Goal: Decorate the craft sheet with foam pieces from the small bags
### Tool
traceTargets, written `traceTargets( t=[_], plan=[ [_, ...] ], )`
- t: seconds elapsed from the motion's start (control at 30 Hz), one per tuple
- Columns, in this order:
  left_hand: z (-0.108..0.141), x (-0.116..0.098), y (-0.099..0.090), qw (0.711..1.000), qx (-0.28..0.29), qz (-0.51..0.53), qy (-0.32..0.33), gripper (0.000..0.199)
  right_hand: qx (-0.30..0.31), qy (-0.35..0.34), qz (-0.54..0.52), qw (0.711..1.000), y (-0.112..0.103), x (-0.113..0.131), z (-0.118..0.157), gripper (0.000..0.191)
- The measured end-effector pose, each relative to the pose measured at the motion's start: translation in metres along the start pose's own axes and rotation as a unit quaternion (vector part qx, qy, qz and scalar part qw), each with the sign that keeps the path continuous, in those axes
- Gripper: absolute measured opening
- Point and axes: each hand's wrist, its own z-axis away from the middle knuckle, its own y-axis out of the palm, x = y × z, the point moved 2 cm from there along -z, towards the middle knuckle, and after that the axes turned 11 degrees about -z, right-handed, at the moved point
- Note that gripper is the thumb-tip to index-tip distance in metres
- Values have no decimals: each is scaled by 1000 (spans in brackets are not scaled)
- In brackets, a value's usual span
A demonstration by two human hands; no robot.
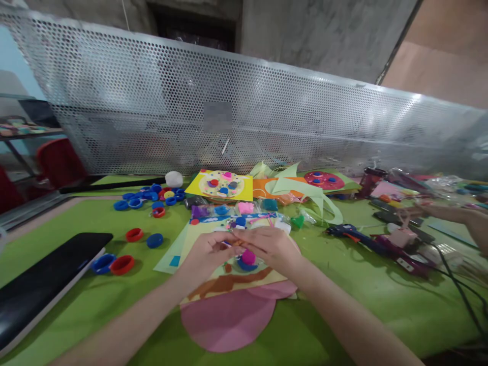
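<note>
Both of my hands meet over a sheet of craft paper (213, 290) with a brown painted shape and several small decorations. My left hand (213, 249) is closed, its fingertips pinched against those of the other hand. My right hand (270, 246) is likewise closed, fingers bent over the meeting point. What lies between the fingertips is mostly hidden and too small to name. Just below them a bright pink pompom (249, 257) sits on a blue bottle cap (247, 266). A pink paper circle (229, 320) sticks out from under the sheet's near edge.
Blue and red bottle caps (122, 265) lie at left beside a black-topped device (46, 284). A yellow card (220, 185) and green paper scraps (308, 188) lie behind. At right are a glue gun (354, 238), a power strip (404, 262) with cables and another person's hand (423, 211).
</note>
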Motion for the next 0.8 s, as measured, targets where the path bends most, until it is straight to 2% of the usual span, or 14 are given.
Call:
traceTargets(
  t=[0.13, 0.23, 0.3, 0.4, 0.53, 0.63, 0.73, 0.8],
  plan=[
    [3, -3, 1, 1000, 7, -17, -9, 19, 52, 51, -167, 983, -12, -3, 1, 23],
    [5, -14, -2, 999, -3, -32, -19, 18, 51, 126, -237, 962, -21, -9, 2, 21],
    [6, -19, -4, 999, -14, -44, -27, 22, 37, 175, -247, 952, -23, -13, 2, 24],
    [5, -19, -5, 998, -18, -52, -43, 33, 19, 213, -231, 949, -24, -17, 2, 32],
    [3, -13, -2, 998, 8, -37, -54, 48, 9, 244, -242, 939, -25, -19, 2, 26],
    [5, -12, -1, 998, 10, -46, -50, 52, 24, 279, -266, 922, -25, -14, 5, 29],
    [11, -16, 2, 997, 20, -66, -36, 71, 20, 318, -230, 920, -20, -4, 11, 32],
    [14, -21, 6, 995, 42, -85, -12, 83, 30, 333, -213, 918, -15, 5, 15, 24]
  ],
)
